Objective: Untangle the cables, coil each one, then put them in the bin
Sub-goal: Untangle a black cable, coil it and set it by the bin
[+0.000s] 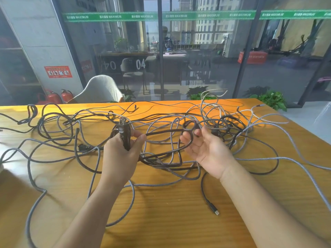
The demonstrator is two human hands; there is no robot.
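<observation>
A tangle of cables [179, 140] lies spread across the wooden table [161, 221], reaching nearly from its left edge to its right edge, with the thickest knot near the table's middle and far right. Grey braided strands and dark strands cross one another many times.

The left hand [121, 154] grips a black plug [123, 133] above the table's middle, fingers and thumb curled round its body. The plug stands nearly upright, its long axis running away from the person, with two metal prongs pointing up and toward the table's far edge. Its dark cord [166, 132] leaves the hand to the right in a long flat loop.

The right hand [206, 151], palm up just right of the plug, has its fingers loosely curled; the end of that dark loop curves round the fingertips, and whether the thumb pinches the cord cannot be told.

Near the table's front edge, right of middle, a dark cable ends in a small connector [215, 211] pointing toward the person and slightly right.

Beyond the table's far edge stands a glass wall [197, 59] with a green strip [161, 16] reading "MAXIMUM" repeatedly, and white "04" digits [140, 63]. An orange box [252, 58] behind the glass reads "SOFTBOX". Left of the table's far edge are two red fire extinguishers [59, 96], a red notice [58, 71] too small to read, and a pale chair [100, 90].
</observation>
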